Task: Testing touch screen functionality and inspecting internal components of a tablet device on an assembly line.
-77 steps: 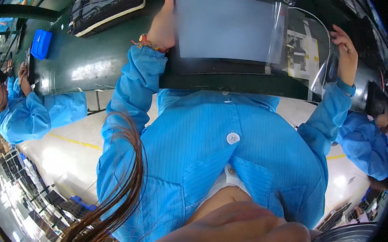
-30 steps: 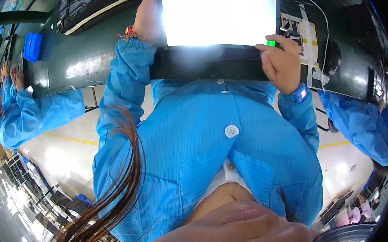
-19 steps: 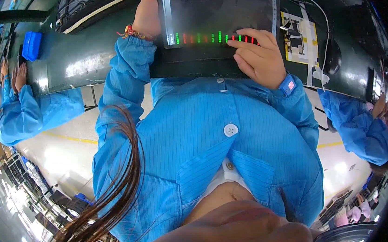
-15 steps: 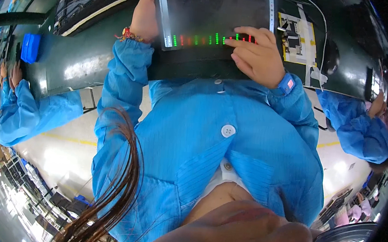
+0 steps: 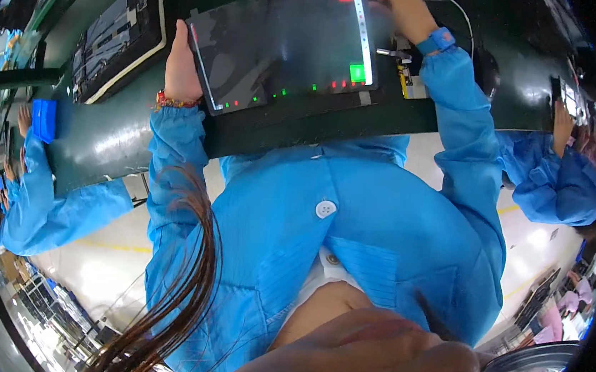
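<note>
A tablet (image 5: pixel 282 55) with a dark screen lies tilted in front of me. A white strip runs down its right side, with a red block near the far right corner, a green block lower down and small red and green marks along the near edge. My left hand (image 5: pixel 182 66) is closed on the tablet's left edge, its thumb along the side and the other fingers mostly hidden. At the far right corner is my right hand (image 5: pixel 404 13), its fingers reaching over the edge. I cannot tell whether they touch the screen.
An opened device (image 5: pixel 120 43) showing inner parts lies on the dark green table (image 5: pixel 113 129) at left. A blue box (image 5: pixel 44 121) stands beyond it. Right of the tablet are a cable (image 5: pixel 458 8), a metal plug (image 5: pixel 391 53) and a yellow-edged board (image 5: pixel 414 86). Co-workers in blue sit on both sides.
The tablet has shifted left and turned, along with my left hand. My right hand has moved from the near edge of the screen to its far right corner. The screen's coloured marks have changed.
</note>
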{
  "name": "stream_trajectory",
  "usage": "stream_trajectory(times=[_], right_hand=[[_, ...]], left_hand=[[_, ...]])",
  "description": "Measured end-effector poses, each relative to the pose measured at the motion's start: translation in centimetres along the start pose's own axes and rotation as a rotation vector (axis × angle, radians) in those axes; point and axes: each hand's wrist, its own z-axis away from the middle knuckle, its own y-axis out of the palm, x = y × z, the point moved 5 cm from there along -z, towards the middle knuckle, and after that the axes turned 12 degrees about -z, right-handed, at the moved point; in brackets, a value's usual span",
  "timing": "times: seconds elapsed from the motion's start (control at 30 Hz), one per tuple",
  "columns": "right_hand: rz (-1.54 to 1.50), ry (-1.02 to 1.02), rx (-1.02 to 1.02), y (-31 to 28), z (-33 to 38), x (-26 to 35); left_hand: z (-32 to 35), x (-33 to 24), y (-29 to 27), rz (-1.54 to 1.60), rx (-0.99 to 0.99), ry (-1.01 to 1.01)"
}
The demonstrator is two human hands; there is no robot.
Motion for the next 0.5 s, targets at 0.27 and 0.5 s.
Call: stream_trajectory(times=[0.27, 0.5], right_hand=[[-0.236, 0.105, 0.197, -2.4, 2.1, -0.2], [-0.541, -0.017, 0.101, -4.5, 5.0, 2.4]], left_hand=[[-0.2, 0.4, 0.0, 0.028, -0.006, 0.004], [0.3, 0.1, 1.1, 0.117, 0.317, 0.070]])
